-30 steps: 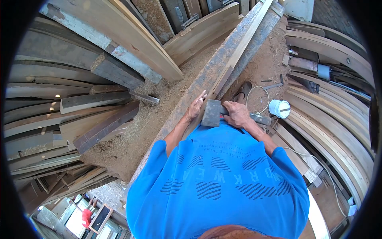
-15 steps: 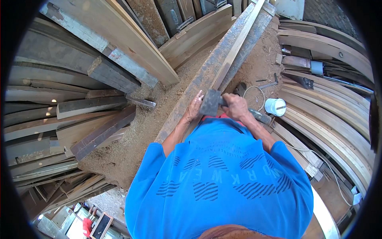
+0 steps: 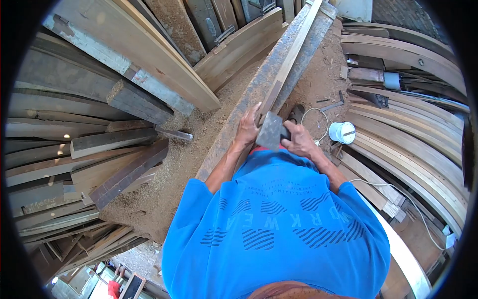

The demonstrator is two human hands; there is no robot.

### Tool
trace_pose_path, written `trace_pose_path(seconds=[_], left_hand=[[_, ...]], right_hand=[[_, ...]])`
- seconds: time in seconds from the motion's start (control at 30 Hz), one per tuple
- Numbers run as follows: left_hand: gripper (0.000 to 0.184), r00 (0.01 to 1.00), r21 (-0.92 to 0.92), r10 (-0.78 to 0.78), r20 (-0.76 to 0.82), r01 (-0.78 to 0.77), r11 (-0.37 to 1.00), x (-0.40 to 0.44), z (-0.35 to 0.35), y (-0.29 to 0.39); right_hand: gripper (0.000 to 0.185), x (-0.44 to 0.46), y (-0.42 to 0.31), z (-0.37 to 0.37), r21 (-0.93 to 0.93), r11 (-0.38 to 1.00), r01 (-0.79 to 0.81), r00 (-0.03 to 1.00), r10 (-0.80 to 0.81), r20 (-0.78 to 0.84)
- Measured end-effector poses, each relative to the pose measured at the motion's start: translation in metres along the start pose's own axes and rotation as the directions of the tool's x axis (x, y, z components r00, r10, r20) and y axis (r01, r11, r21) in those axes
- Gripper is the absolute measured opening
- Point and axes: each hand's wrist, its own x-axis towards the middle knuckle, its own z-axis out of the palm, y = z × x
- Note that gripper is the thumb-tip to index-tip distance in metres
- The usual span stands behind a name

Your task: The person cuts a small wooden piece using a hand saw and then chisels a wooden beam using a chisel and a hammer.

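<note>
My right hand (image 3: 299, 140) is closed round the handle of a mallet (image 3: 270, 131) with a dark, blocky head. The head is over the near end of a long, narrow wooden strip (image 3: 291, 60), and most of the handle is out of sight. At the left side of that strip is my left hand (image 3: 247, 127), its fingers bent beside the mallet head. Whatever those fingers grip is hidden by the head. The strip lies lengthwise along a worn, thick wooden beam (image 3: 249, 94), which runs away from my body.
Planks (image 3: 139, 55) lean and lie stacked at the left, with more boards (image 3: 403, 134) piled at the right. Sawdust (image 3: 174, 164) covers the ground. A white bucket (image 3: 342, 133), a looped cable (image 3: 327, 117) and a dark metal angle piece (image 3: 332, 105) lie right of the beam.
The mallet head has tilted and shifted slightly right, and its handle has swung mostly out of sight. My left hand shows more fully against the strip, its fingers a little higher.
</note>
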Motion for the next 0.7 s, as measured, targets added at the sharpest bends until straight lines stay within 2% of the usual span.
trace_pose_path(seconds=[0.07, 0.1, 0.2, 0.23, 0.33, 0.43, 0.53, 0.67, 0.7], left_hand=[[0.053, 0.983, 0.146, 0.176, -0.047, -0.167, 0.975, 0.024, 0.01, 0.0], [0.038, 0.972, 0.201, 0.203, -0.12, -0.176, 0.964, 0.029, 0.011, 0.016], [0.032, 0.986, 0.308, 0.146, -0.076, -0.116, 0.944, 0.027, 0.012, 0.031], [0.024, 0.977, 0.322, 0.182, -0.111, -0.138, 0.937, 0.028, 0.014, 0.032], [0.023, 0.997, 0.288, -0.019, -0.069, 0.039, 0.957, 0.032, 0.01, 0.037], [0.025, 0.997, 0.348, -0.035, -0.075, 0.059, 0.936, 0.032, 0.006, 0.048], [0.024, 0.993, 0.403, 0.057, -0.106, -0.009, 0.915, 0.028, 0.016, 0.049], [0.022, 0.998, 0.394, -0.068, -0.017, 0.069, 0.917, 0.038, 0.002, 0.045], [0.024, 0.998, 0.408, -0.057, -0.017, 0.059, 0.911, 0.037, 0.002, 0.05]], right_hand=[[0.032, 0.003, 0.004, -0.014, 0.126, 0.991, -0.041, 0.996, 0.05, -0.068], [0.03, 0.003, 0.005, -0.02, 0.132, 0.991, -0.006, 0.987, 0.027, -0.157], [0.032, 0.007, 0.016, -0.03, 0.141, 0.99, 0.022, 0.94, 0.027, -0.341], [0.032, 0.007, 0.021, -0.033, 0.184, 0.983, 0.007, 0.935, 0.059, -0.351], [0.027, 0.007, 0.026, -0.04, 0.291, 0.955, -0.055, 0.937, 0.15, -0.315], [0.022, 0.008, 0.022, -0.045, 0.449, 0.888, -0.104, 0.948, 0.225, -0.226], [0.023, 0.022, 0.04, -0.038, 0.453, 0.887, -0.087, 0.953, 0.206, -0.22], [0.028, 0.058, 0.055, -0.041, 0.404, 0.91, -0.096, 0.945, 0.211, -0.249], [0.029, 0.073, 0.055, -0.047, 0.375, 0.924, -0.08, 0.944, 0.191, -0.27]])
